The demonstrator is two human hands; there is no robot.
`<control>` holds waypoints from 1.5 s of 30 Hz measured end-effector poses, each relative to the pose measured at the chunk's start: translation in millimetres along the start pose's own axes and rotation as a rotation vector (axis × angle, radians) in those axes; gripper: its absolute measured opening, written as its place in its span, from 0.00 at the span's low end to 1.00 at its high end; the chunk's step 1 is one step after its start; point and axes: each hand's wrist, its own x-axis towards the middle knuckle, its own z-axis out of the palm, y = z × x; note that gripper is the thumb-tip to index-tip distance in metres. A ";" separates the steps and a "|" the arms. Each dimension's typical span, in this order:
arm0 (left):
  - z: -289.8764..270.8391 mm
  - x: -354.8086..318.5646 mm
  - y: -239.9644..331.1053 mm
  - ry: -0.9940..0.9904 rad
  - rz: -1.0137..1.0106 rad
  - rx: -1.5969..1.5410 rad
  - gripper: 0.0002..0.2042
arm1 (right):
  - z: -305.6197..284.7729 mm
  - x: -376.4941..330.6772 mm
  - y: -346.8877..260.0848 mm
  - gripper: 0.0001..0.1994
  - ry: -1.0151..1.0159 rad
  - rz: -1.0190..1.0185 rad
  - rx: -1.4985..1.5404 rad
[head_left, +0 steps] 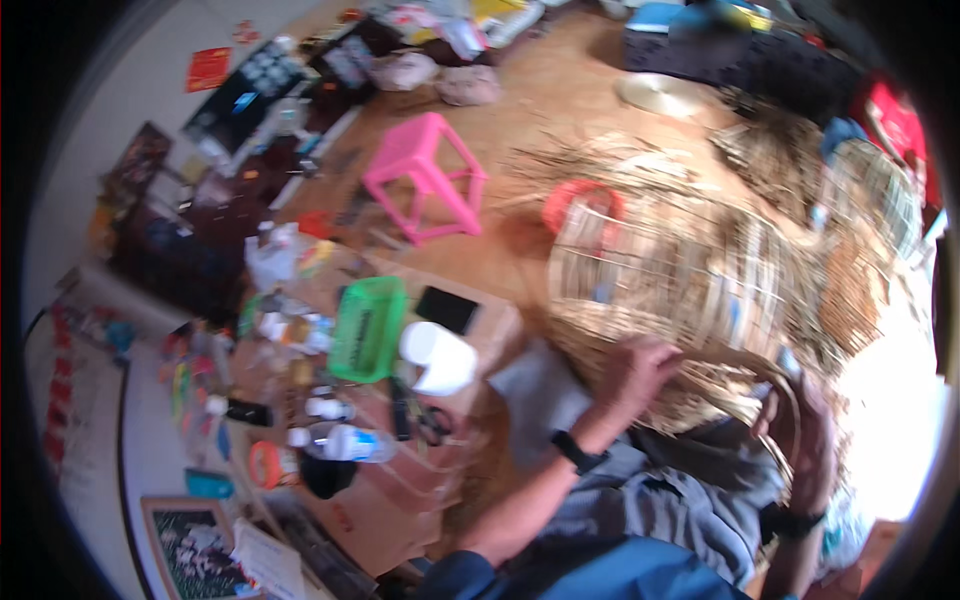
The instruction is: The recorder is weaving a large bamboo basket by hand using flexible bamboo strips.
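A large half-woven basket point(680, 270), with pale upright stakes and a tan woven band, lies tilted over my lap. At its near edge my left hand point(640, 378) is closed, fingers bent against the woven band. My right hand point(805, 435) is curled around a bent tan weaving strand point(768, 368), which loops along the basket's near right side. Motion blur smears the fingertips of both hands, and the basket partly hides them. Grey cloth point(650, 510) covers my lap beneath the basket.
Left of me a low table point(390, 520) holds a green plastic basket point(367, 330), a white cup point(438, 358), scissors point(434, 425) and bottles. Beyond it stands a pink stool point(428, 175). Loose dried strips point(610, 155) lie on the floor. A person in red point(895, 130) is at far right.
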 end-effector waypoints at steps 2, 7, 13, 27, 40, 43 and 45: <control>26.8 0.5 24.0 -0.026 -0.027 -0.100 0.08 | 26.7 -41.7 -18.7 0.35 0.247 -0.049 -0.129; 24.7 6.2 32.8 -0.028 -0.040 -0.089 0.10 | 46.8 -44.4 -61.8 0.23 0.088 0.243 -0.682; 27.4 4.5 30.5 -0.035 -0.062 -0.032 0.13 | 51.6 -51.3 -63.0 0.20 0.318 0.105 -0.146; 28.6 4.4 30.0 -0.035 -0.058 -0.026 0.12 | 40.1 26.3 17.9 0.22 0.254 0.169 -0.459; 16.1 -5.5 43.4 -0.246 0.082 0.276 0.39 | 20.1 113.4 7.7 0.16 0.514 -0.160 -0.387; 20.4 -7.8 51.0 -0.343 0.089 0.503 0.45 | 28.2 130.8 -2.9 0.14 0.421 -0.150 -0.709; 25.1 -7.6 55.6 -0.327 0.075 0.593 0.43 | 31.9 136.4 -9.7 0.12 0.404 -0.075 -1.074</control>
